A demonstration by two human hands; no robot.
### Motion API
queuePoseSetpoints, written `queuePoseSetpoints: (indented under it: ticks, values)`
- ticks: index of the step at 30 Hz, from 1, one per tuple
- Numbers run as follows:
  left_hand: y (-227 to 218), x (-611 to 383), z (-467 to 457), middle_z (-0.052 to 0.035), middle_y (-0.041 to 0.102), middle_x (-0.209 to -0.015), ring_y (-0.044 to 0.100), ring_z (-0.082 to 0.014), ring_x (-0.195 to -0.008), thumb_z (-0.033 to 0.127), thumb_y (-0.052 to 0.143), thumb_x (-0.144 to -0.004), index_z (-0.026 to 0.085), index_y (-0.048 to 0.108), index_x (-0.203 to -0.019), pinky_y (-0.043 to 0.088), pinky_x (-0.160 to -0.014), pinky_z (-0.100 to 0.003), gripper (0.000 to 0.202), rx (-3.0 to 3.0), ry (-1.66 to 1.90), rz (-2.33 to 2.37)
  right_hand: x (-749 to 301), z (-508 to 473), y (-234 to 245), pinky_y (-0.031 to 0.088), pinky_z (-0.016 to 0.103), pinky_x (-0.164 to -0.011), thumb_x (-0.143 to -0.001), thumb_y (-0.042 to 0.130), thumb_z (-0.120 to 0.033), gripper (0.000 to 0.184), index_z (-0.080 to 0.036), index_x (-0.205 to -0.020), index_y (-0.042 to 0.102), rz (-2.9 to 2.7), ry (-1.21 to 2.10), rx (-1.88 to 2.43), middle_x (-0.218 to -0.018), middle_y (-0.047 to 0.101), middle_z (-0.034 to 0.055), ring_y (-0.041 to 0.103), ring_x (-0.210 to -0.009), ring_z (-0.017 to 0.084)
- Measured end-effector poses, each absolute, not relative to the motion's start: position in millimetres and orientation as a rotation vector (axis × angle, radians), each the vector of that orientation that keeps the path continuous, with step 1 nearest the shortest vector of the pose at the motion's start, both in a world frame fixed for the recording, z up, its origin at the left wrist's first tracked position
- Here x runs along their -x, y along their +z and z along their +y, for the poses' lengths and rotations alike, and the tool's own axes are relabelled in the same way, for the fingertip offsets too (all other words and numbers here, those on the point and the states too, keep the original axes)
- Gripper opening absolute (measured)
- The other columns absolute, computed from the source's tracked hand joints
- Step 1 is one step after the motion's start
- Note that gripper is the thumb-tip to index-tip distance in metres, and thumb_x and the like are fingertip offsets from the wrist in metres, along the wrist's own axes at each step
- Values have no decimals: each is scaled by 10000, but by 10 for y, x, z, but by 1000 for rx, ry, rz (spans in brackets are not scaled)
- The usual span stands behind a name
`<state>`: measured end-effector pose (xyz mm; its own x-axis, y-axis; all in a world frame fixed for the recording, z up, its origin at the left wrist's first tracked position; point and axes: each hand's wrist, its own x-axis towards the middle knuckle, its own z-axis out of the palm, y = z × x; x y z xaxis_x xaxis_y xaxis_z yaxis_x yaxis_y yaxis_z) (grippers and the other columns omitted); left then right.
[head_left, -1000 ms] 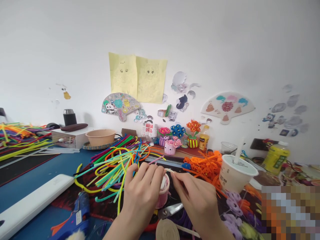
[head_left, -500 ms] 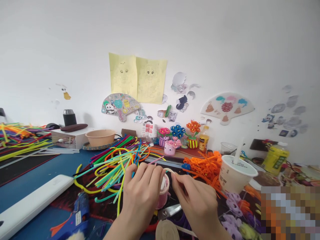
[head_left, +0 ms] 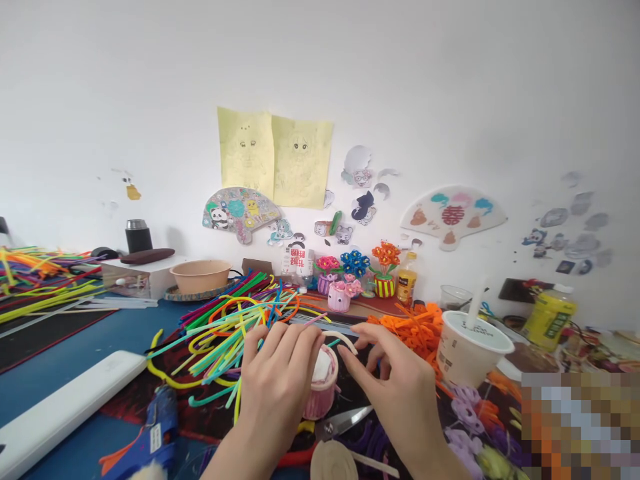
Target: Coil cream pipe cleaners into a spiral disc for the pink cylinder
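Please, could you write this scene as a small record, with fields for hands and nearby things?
Left hand: beside the pink pot, grip hidden
Right hand: fingers parted, near the cream strip
Strip: curved, between the hands
Pot: white material inside
Tools: scissors, partly hidden; blue glue gun
Drink: lidded cup with straw
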<state>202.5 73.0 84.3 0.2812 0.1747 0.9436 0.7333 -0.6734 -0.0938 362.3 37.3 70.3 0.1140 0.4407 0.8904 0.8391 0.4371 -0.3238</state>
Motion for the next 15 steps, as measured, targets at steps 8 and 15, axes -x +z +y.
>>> queuePoseSetpoints:
  ticks: [8, 15]
  values:
    - [808, -2037, 715, -2, 747, -802, 615, -184, -708, 167, 567, -974, 175, 644, -900, 345, -795, -347, 107, 2099, -1429, -765, -3573, 336, 717, 474, 207, -570, -998, 570, -247, 207, -148, -857, 685, -1581, -578, 1028, -680, 699, -9, 639, -549, 99]
    - [804, -2049, 710, 0, 717, -750, 604, -182, -678, 145, 582, -957, 178, 619, -857, 339, -795, -340, 112, 2107, -1443, -761, -3552, 327, 719, 469, 196, -575, -991, 587, -209, 195, -130, -843, 686, -1574, -626, 991, -656, 710, -6, 649, -531, 87]
